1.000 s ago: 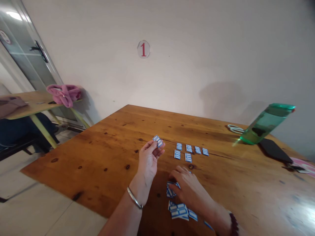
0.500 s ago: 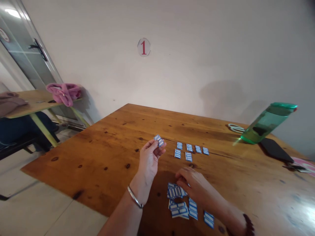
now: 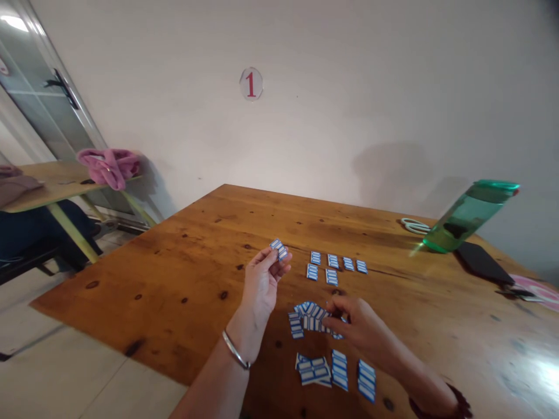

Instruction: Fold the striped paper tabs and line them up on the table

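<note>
My left hand (image 3: 266, 276) is raised above the table, closed with thumb and fingers pinching a few small blue-and-white label sheets (image 3: 278, 249). My right hand (image 3: 351, 320) reaches over a loose pile of similar label sheets (image 3: 311, 317). Its thumb and index finger close on a sheet at the pile's right side, and the other fingers partly cover the pile. Nearer to me lie an overlapping stack of label sheets (image 3: 313, 370), a column of them (image 3: 339, 369) and another separate group (image 3: 366, 380). Farther out, several small label bundles (image 3: 332, 261) sit in two rows.
A green bottle (image 3: 469, 215) leans at the right on the wooden table (image 3: 183, 256), beside a black flat case (image 3: 483, 265), a white coiled cable (image 3: 414, 226) and a pink round item (image 3: 535, 289). On another table at left lies a pink cloth (image 3: 109, 166), with a seated person partly visible.
My right hand has shifted a little right, and the pile under it is now spread out and farther from the near stack. The left hand keeps its hold on the sheets.
</note>
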Available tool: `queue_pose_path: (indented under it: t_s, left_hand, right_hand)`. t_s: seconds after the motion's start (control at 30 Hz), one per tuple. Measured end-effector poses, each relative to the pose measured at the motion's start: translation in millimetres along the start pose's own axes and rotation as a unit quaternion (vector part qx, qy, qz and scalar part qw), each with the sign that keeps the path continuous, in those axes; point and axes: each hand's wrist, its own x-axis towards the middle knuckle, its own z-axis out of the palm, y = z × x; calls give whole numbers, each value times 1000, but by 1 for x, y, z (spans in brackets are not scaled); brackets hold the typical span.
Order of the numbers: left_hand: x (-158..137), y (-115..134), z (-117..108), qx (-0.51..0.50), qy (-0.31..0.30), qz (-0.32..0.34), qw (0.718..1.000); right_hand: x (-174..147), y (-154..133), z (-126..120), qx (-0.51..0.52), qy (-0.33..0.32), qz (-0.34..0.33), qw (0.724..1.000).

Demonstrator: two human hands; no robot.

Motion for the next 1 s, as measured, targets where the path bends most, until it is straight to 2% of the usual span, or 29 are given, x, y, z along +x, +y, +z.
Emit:
queue_pose_path:
  t_s: [0.27,0.47,0.63,0.77,0.83,1.0]
  left_hand:
    - [-1,1,0,-4,-4,-4,1000]
    - [-2,1,0,-3,-5,-5,1000]
    - [-2,1,0,-6,-6,-8,1000]
    - [-2,0,0,-7,-9,-7,1000]
    - [-1,-1,-1,-6,-11,-5,1000]
    - [0,0,-1,-2,-14,-2,1000]
  right_hand:
    - [4,22,6,106,-6,-5,994]
    - [-1,19,11,123,3,11,992]
    - [-11,4,5,4,-35,21,999]
    - [-7,0,0,-89,32,9,996]
    - [-1,0,1,-108,43,-8,993]
    - [20,-5,9,-168,-1,-39,985]
